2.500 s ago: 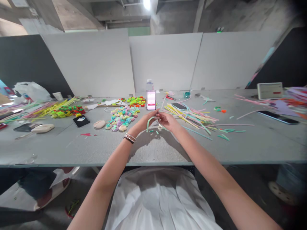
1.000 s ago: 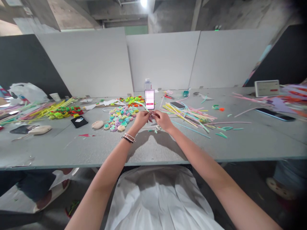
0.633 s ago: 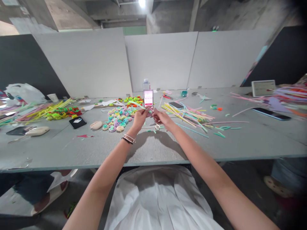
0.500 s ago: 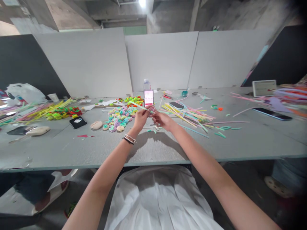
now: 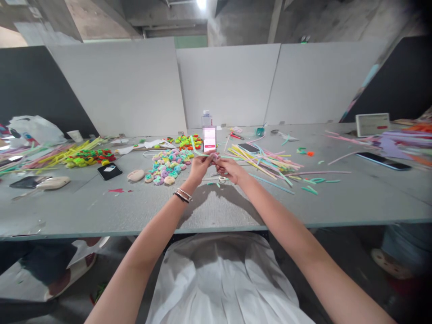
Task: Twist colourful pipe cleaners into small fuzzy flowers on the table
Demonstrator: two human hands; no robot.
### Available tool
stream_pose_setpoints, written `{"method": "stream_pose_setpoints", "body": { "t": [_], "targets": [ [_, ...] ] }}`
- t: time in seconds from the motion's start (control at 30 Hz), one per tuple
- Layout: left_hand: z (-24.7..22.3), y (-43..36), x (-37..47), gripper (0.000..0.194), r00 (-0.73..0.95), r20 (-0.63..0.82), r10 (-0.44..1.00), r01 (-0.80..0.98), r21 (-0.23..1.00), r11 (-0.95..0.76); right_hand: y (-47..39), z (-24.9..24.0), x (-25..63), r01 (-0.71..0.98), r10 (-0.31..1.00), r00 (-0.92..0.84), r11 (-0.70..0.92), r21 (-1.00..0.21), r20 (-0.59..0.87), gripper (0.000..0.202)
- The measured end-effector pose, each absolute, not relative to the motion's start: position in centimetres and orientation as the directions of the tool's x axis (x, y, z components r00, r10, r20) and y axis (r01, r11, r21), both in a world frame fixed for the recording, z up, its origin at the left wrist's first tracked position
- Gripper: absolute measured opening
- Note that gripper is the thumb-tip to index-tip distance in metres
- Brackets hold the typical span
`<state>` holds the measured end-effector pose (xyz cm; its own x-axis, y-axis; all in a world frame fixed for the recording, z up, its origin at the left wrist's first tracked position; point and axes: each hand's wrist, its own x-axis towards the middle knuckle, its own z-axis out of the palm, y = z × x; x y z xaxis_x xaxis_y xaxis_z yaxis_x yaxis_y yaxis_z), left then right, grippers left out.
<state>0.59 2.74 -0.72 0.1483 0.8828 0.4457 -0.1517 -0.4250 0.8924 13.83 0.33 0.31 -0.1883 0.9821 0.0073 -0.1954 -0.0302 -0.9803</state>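
The left hand (image 5: 200, 167) pinches a pale green chenille stem (image 5: 193, 145), whose free end curves upward beyond the fingers. The stem is held above the gray table (image 5: 141, 213), in front of the lit smartphone (image 5: 209, 140). The right hand (image 5: 231, 169) meets the left at the fingertips, fingers curled, beside a small pinkish piece; overlap and blur prevent telling whether it grips that piece or the stem. The smartphone stands upright before a clear bottle (image 5: 206, 119). A pile of pastel chenille pieces (image 5: 173, 162) lies left of the hands; loose pastel chenille stems (image 5: 270, 163) lie to the right. A white ring (image 5: 222, 179) rests near the right hand.
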Motion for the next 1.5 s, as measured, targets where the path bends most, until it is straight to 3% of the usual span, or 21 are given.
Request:
{"method": "stream_pose_setpoints", "body": {
  "t": [0.1, 0.23, 0.3, 0.33, 0.4, 0.5, 0.6, 0.73, 0.83, 0.93, 1.13, 1.2, 1.33, 1.5],
  "targets": [
    [-0.7, 2.8, 0.4, 0.045, 0.146, 0.396, 0.907, -0.167, 0.913, -0.372, 0.1, 0.2, 13.7, 0.067, 0.969, -0.125, 0.223, -0.973, 0.213, 0.017],
    [-0.7, 2.8, 0.2, 0.040, 0.160, 0.356, 0.921, -0.152, 0.931, -0.333, 0.0, -0.3, 13.9, 0.454, 0.833, -0.144, 0.536, -0.712, 0.535, 0.014],
    [-0.7, 2.8, 0.1, 0.040, 0.154, 0.352, 0.923, -0.154, 0.932, -0.330, 0.0, -0.4, 13.9, 0.511, 0.794, -0.155, 0.574, -0.640, 0.589, 0.012],
    [-0.7, 2.8, 0.1, 0.040, 0.150, 0.351, 0.924, -0.164, 0.931, -0.326, -0.1, -0.4, 13.9, 0.494, 0.804, -0.150, 0.565, -0.660, 0.576, 0.012],
    [-0.6, 2.8, 0.1, 0.041, 0.146, 0.362, 0.921, -0.222, 0.919, -0.326, -0.1, -0.3, 13.8, 0.359, 0.876, -0.114, 0.477, -0.802, 0.469, 0.019],
    [-0.4, 2.6, 0.2, 0.040, 0.140, 0.405, 0.903, -0.346, 0.875, -0.339, 0.0, 0.1, 13.7, -0.049, 0.971, -0.179, 0.151, -0.987, 0.157, 0.032],
    [-0.3, 2.4, 0.3, 0.035, 0.145, 0.442, 0.885, -0.416, 0.839, -0.351, 0.2, 0.5, 14.0, -0.349, 0.920, -0.390, -0.174, -0.921, -0.026, 0.031],
    [-0.3, 2.3, 0.5, 0.027, 0.169, 0.480, 0.861, -0.463, 0.809, -0.361, 0.6, 0.7, 14.5, -0.486, 0.808, -0.580, -0.449, -0.750, -0.107, 0.024],
    [-0.2, 2.1, 0.4, 0.027, 0.205, 0.494, 0.845, -0.472, 0.806, -0.356, 0.3, 0.9, 14.6, -0.507, 0.762, -0.627, -0.557, -0.658, -0.163, 0.033],
    [0.0, 1.8, 0.4, 0.030, 0.228, 0.497, 0.837, -0.483, 0.804, -0.346, -0.2, 1.1, 14.4, -0.516, 0.760, -0.629, -0.566, -0.643, -0.164, 0.034],
    [0.3, 1.7, 0.2, 0.032, 0.253, 0.519, 0.816, -0.500, 0.792, -0.349, -0.7, 1.3, 13.9, -0.503, 0.841, -0.535, -0.396, -0.768, -0.082, 0.014],
    [0.4, 1.8, 0.1, 0.031, 0.252, 0.521, 0.816, -0.467, 0.804, -0.369, -0.7, 1.3, 13.9, -0.455, 0.879, -0.473, -0.303, -0.838, -0.061, 0.015],
    [0.4, 1.8, -0.2, 0.031, 0.246, 0.532, 0.810, -0.376, 0.823, -0.426, -1.0, 1.5, 13.7, -0.308, 0.956, -0.288, -0.031, -0.951, 0.063, 0.023],
    [0.9, 1.1, -0.2, 0.032, 0.211, 0.562, 0.800, -0.280, 0.819, -0.501, -1.1, 1.3, 13.4, -0.040, 0.945, -0.103, 0.308, -0.951, 0.310, 0.022]
  ]
}}
